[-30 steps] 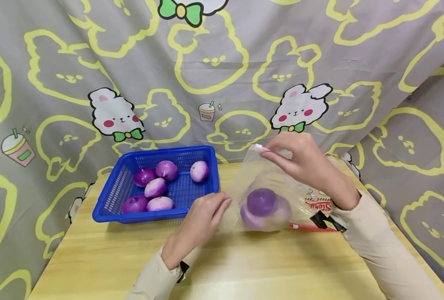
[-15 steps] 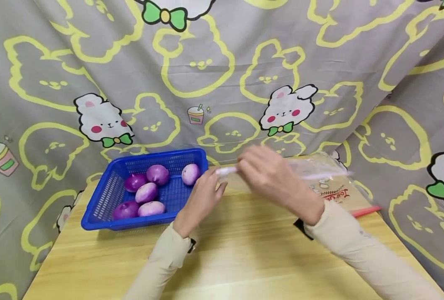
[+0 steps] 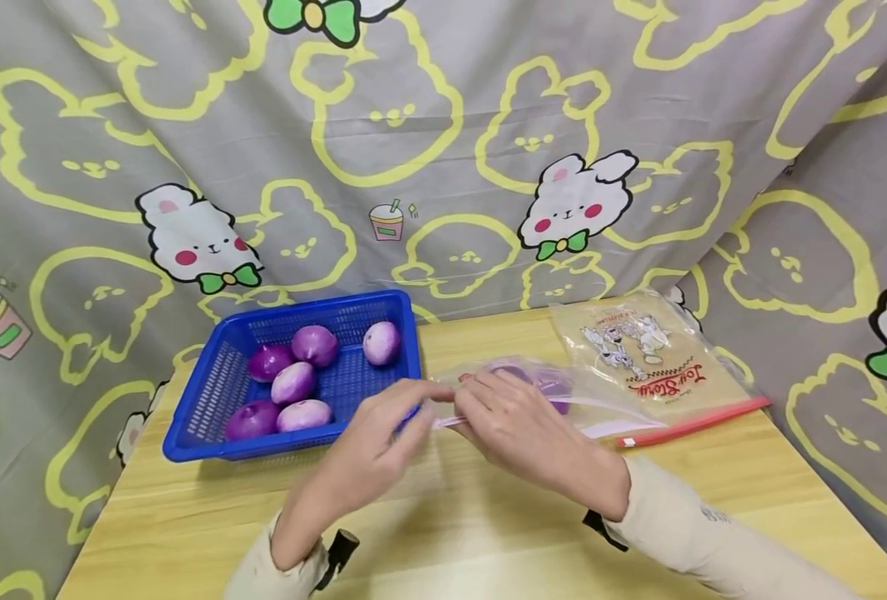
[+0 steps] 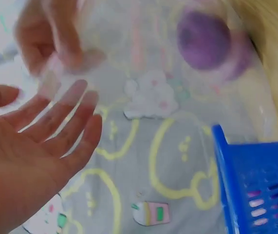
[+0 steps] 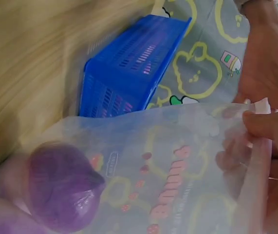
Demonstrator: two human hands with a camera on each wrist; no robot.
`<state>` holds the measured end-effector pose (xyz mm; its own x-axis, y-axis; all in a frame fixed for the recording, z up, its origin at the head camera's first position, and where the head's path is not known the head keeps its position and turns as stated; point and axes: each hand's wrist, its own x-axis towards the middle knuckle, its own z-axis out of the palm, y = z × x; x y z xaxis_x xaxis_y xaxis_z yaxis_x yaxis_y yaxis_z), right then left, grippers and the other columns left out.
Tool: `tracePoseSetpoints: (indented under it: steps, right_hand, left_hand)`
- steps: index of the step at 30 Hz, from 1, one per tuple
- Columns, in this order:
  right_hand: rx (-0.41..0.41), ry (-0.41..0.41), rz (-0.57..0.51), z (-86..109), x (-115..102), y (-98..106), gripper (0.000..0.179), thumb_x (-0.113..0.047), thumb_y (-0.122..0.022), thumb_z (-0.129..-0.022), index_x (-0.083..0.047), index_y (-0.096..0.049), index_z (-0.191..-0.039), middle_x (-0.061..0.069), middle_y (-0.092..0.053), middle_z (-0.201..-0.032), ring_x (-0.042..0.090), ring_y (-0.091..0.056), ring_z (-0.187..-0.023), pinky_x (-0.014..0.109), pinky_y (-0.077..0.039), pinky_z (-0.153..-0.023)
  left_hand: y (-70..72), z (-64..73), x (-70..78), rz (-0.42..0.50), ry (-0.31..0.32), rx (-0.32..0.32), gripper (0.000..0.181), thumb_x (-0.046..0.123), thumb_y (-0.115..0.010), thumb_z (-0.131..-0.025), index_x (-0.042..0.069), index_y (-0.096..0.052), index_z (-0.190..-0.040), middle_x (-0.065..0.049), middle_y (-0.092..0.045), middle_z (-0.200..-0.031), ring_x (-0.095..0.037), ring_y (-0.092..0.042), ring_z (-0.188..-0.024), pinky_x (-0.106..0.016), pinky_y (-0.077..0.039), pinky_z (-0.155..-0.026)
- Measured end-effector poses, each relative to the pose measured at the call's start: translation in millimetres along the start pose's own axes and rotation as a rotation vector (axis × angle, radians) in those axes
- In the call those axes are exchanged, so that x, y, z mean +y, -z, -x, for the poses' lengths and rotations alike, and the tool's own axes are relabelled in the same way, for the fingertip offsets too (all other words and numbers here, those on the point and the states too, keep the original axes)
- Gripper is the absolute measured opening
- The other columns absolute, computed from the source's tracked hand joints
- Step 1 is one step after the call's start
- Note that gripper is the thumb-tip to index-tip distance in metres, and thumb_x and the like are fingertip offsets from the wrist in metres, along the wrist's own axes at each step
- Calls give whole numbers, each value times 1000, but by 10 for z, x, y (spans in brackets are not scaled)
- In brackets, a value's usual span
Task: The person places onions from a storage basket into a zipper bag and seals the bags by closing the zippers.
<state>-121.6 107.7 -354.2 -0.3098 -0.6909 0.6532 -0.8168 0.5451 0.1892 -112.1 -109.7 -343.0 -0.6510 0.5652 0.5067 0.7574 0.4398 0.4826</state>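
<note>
My right hand (image 3: 522, 429) pinches the top edge of a clear plastic zip bag (image 5: 168, 161), with thumb and fingers on its pale strip in the right wrist view. Purple onions (image 5: 63, 187) lie inside the bag, blurred by the film. My left hand (image 3: 372, 437) is at the left end of the same edge; in the left wrist view its fingers (image 4: 61, 124) are spread and nearly straight, some behind the film. To the left, a blue basket (image 3: 214, 367) holds several purple onions (image 3: 252, 421).
A second clear bag (image 3: 669, 367) with a printed picture and a red zip strip (image 3: 699, 422) lies flat at the right. All stands on a wooden table (image 3: 443, 533). A patterned grey curtain (image 3: 443, 142) hangs behind it.
The right hand has moved down and left to the left hand, still holding the bag's edge. The bag has swung from upright to tilted away, and the second bag is uncovered.
</note>
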Motion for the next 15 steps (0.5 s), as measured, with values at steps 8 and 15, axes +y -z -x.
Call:
tracePoseSetpoints:
  steps: [8,15]
  right_hand:
    - [-260,-215,-149,292,183,341,28,-38,-70,-90,-12,-62,-99,-3,-63,-89,13,-60,-81,33,-53,-75]
    - [-356,-290,-113,676,454,501,15,-11,-77,-83,-13,-69,-96,-4,-65,-85,13,-62,-75,35,-53,-66]
  left_hand:
    - [-220,66,-6,-349,-127,-8,15,23,-67,-94,14,-67,-82,6,-64,-79,-11,-58,-75,-29,-46,-66]
    - [-246,178,-94,-375,-43,-14,14,27,-72,-90,13,-71,-93,3,-70,-91,-14,-63,-84,-31,-47,-69]
